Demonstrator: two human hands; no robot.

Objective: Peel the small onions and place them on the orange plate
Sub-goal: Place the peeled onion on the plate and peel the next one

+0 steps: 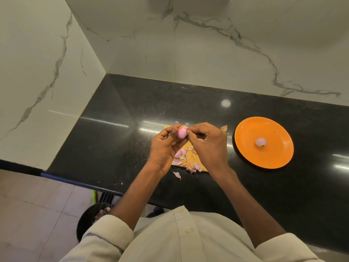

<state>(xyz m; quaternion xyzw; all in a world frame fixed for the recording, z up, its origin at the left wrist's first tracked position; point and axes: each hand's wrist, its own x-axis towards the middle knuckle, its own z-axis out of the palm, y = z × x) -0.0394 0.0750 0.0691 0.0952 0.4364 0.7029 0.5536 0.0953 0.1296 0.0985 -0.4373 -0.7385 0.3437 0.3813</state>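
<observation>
Bottom of frame: cream shirt (181, 241) with rolled sleeves, both forearms reaching up toward centre. Lower left, below the counter edge, a dark round bin (88, 220) on the tiled floor, pale scraps visible inside.

Centre of frame: left hand (166, 146) has fingers curled round a small pink onion (181, 133), holding it above a wooden board (196, 163). Right hand (207, 144) meets the onion from the right, thumb and forefinger pinched at its top end; whether they grip skin or the bulb itself cannot be determined. Loose onion skins (181, 157) lie on the board beneath the hands, with one piece on the black countertop (113, 138) just off the board's near edge.

Right of centre: orange plate (251, 157) rests on the countertop, well apart from the hands. One peeled onion (261, 142) sits near its middle.

Upper frame: white marble-patterned walls (207, 44) meet at a corner behind the counter.
</observation>
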